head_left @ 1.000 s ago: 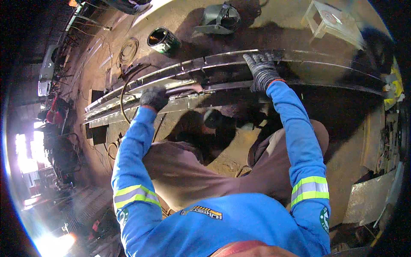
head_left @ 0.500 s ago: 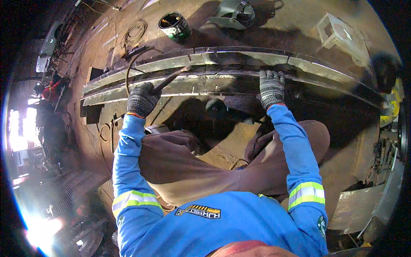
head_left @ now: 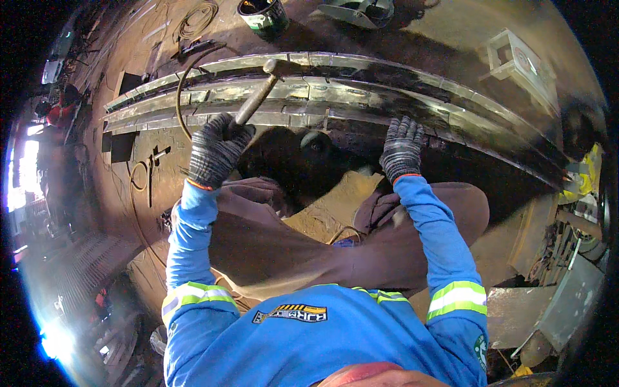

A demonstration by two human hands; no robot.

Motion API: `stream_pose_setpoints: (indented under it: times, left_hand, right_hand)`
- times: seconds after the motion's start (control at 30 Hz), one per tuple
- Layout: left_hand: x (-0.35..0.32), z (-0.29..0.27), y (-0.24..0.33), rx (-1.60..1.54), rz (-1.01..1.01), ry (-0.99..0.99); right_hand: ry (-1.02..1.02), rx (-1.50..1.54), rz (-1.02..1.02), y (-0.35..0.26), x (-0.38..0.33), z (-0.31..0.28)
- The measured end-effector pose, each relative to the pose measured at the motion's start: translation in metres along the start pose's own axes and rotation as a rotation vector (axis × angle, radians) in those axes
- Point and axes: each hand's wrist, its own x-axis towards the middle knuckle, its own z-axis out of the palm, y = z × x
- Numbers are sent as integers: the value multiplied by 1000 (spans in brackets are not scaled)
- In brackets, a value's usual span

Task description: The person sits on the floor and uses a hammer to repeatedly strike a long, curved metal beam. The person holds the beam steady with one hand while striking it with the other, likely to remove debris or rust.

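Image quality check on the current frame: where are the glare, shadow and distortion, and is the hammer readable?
Head view: a bright light washes out the lower left; head view: deep shadow darkens the floor right of the right hand; head view: the long metal bars bow into arcs; head view: the hammer in the left hand has a readable outline.

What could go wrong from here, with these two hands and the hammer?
The hammer, held above the metal bars by the left hand, might glance off and hit the right hand, which is spread at the bars' near edge. The hose arches across the bars beside the left hand, so a swing could perhaps snag or strike it.
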Motion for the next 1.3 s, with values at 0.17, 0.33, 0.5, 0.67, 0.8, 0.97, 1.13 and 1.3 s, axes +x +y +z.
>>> stream_pose_setpoints:
  times: [0.17, 0.33, 0.5, 0.67, 0.8, 0.97, 1.13, 1.3]
  left_hand:
    - [-44, 16, 8, -460, -184, 11]
    - [-65, 39, 13, -632, -221, 62]
    - [-74, 33, -9, -785, -387, 108]
    - [-77, 63, -11, -991, -219, 56]
    - [-91, 80, 3, -498, -34, 19]
    - [-99, 111, 23, -289, 213, 115]
    - [-95, 98, 41, -236, 355, 252]
    - [-107, 99, 44, 49, 262, -328]
  right_hand:
    - [-37, 0, 9, -7, 5, 3]
    - [-271, 7, 32, 3, -1, -38]
    - [-375, -16, 8, -14, 5, -66]
    - [-13, 104, -10, -5, -4, -53]
    - [-80, 1263, -249, -58, -42, -107]
    - [-389, 2058, -121, -122, -75, -138]
    - [-225, 1519, -326, -82, -38, -164]
    - [184, 832, -613, -55, 32, -154]
